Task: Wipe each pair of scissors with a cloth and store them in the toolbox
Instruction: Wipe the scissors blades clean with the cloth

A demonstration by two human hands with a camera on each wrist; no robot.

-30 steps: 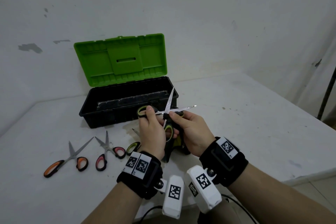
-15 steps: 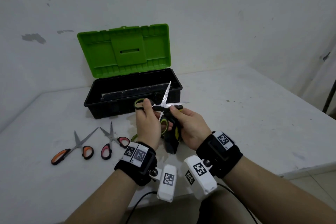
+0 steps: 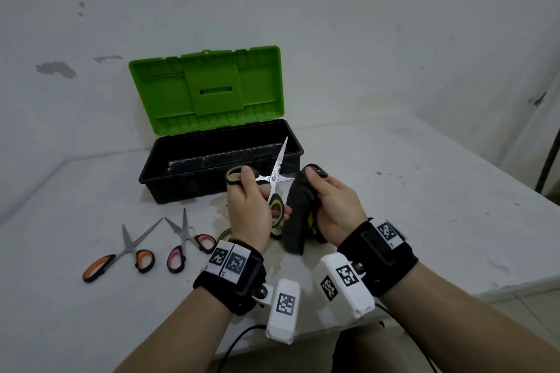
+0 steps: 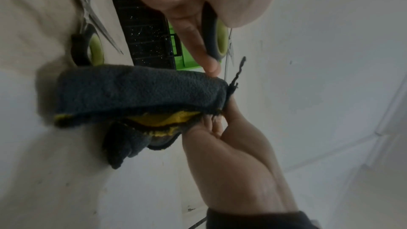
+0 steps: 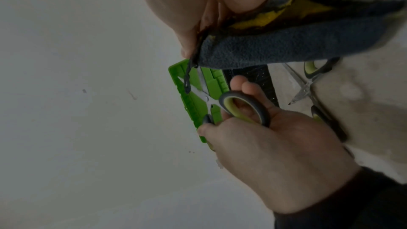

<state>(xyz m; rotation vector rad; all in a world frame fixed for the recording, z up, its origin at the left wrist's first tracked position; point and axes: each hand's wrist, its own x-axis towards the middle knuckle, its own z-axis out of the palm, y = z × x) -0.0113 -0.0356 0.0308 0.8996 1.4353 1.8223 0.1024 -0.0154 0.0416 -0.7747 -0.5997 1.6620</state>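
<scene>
My left hand (image 3: 247, 203) grips a pair of green-handled scissors (image 3: 274, 183) by the handles, just in front of the toolbox (image 3: 178, 188). The blades are spread, one pointing up and one pointing right. My right hand (image 3: 333, 203) holds a dark grey cloth (image 3: 295, 221) with a yellow inner side. The cloth's top edge sits at the tip of the right-pointing blade; I cannot tell whether they touch. The left wrist view shows the cloth (image 4: 141, 90) under my finger in the handle loop (image 4: 216, 41). The right wrist view shows the held scissors (image 5: 244, 107) and cloth (image 5: 286, 46).
The black toolbox stands with its green lid (image 3: 209, 91) raised against the wall. On the table to the left lie orange-handled scissors (image 3: 121, 254) and pink-handled scissors (image 3: 185, 239). Another green-handled pair (image 3: 224, 233) lies under my left wrist. The table edge is near my forearms.
My right hand with the cloth has slid rightward from the scissors' pivot out to the blade tip. The left hand keeps its grip on the handles.
</scene>
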